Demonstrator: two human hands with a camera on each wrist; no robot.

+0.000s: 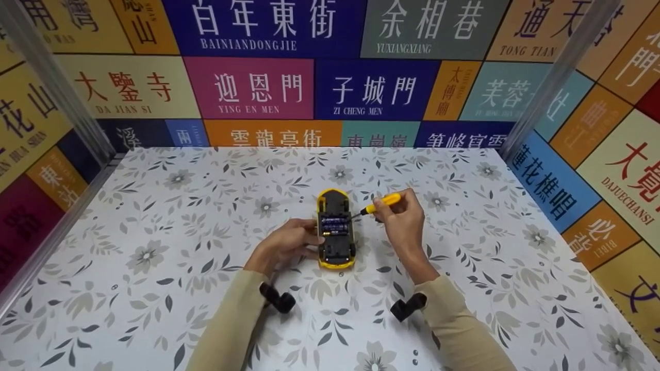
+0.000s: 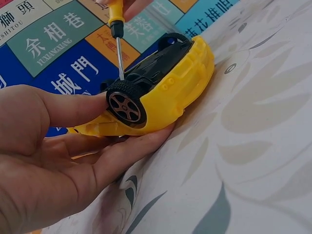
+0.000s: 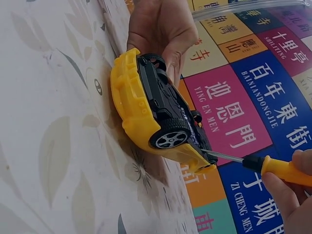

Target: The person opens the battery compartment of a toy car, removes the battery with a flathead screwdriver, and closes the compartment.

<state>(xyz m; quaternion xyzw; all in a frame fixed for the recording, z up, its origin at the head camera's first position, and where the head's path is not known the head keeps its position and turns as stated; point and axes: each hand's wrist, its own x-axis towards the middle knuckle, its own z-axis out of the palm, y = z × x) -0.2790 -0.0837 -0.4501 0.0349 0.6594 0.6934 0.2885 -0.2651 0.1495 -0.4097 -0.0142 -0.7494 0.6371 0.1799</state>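
Observation:
A yellow toy car [image 1: 337,250] lies belly up, its black underside showing. Purple batteries [image 1: 334,225] sit in the uncovered compartment in its middle. My left hand [image 1: 289,240] grips the car from its left side, the thumb by a wheel [image 2: 126,106] and the fingers beneath the yellow body. In my right hand [image 1: 405,222] is a screwdriver [image 1: 382,203], pinched by its yellow handle. Its thin metal shaft [image 3: 224,156] slants down to the compartment's right edge; whether the tip touches there, I cannot tell.
A white table cover [image 1: 154,304] with grey flowers and leaves lies under both hands. Panels with coloured street-name signs [image 1: 247,87] stand at the back and both sides. A black wrist mount [image 1: 278,299] sticks out from each sleeve.

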